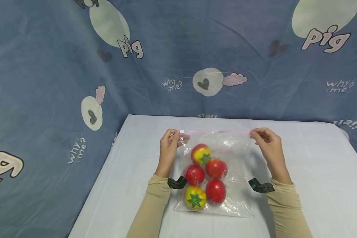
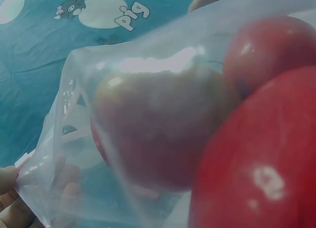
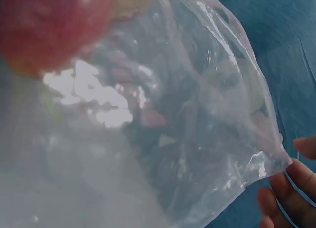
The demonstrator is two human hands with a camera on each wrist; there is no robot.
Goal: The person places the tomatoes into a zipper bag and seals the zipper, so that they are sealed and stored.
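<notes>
A clear zip bag [image 1: 238,165] with a pink strip along its top edge holds several round red and yellow fruits that look like toy tomatoes [image 1: 216,191]; some show green star-shaped tops. My left hand [image 1: 169,145] pinches the top left corner, beside a small white slider [image 1: 182,131], with some fingers seen through the plastic. At the top right corner, my right hand [image 1: 267,142] pinches the bag's edge between thumb and fingers. In the left wrist view the fruits [image 2: 256,164] crowd close behind the plastic. The right wrist view shows the pinched corner [image 3: 281,161].
The bag is over a white table [image 1: 119,185]. A blue cloth [image 1: 166,39] printed with words and pale shapes hangs behind and to the left. Dark wrist camera mounts [image 1: 261,186] stick out from both sleeves near the bag's sides.
</notes>
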